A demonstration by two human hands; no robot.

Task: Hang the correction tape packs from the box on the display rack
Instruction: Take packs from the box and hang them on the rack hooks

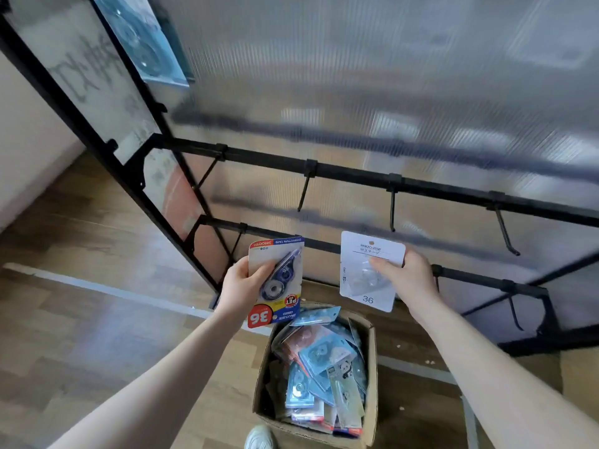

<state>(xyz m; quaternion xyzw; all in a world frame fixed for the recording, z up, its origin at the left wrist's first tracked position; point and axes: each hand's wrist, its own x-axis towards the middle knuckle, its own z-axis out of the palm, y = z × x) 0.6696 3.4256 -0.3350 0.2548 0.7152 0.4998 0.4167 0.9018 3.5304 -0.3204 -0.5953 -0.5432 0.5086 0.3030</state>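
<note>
Rack (pixel 356 176) fills the frame from 9 o'clock round to 3 o'clock: black crossbars against a ribbed translucent panel, with bare hooks (pixel 304 196) hanging off the bars. One blue pack (pixel 146 43) already hangs up at 11 o'clock, blurred.

Box (pixel 372 384) at 6 o'clock, open cardboard on the wood floor, crammed with loose correction tape packs (pixel 324 354), mostly blue cards lying at all angles. A shoe tip (pixel 259 437) shows just beside its near corner.

Your two packs, near centre. The coloured pack (pixel 275 283) sits at about 7 o'clock from centre, upside down, so its hang hole is at the bottom or hidden. The white pack (pixel 372 270) is at about 5 o'clock, right way up, with the slot at its top edge clear of your fingers.

Handling, as a judgement: light, thin card with a rigid blister; the card will flex, the bubble will not. Hold by the card edge or across the blister, and keep the top strip free for the hook. The coloured one probably wants turning first.

Your left hand (pixel 241 286) grips the coloured pack, thumb across the blister, fingers behind, forearm rising from 7 o'clock. Your right hand (pixel 408 280) pinches the white pack's right edge, thumb on its face, forearm coming from 4 o'clock.
</note>
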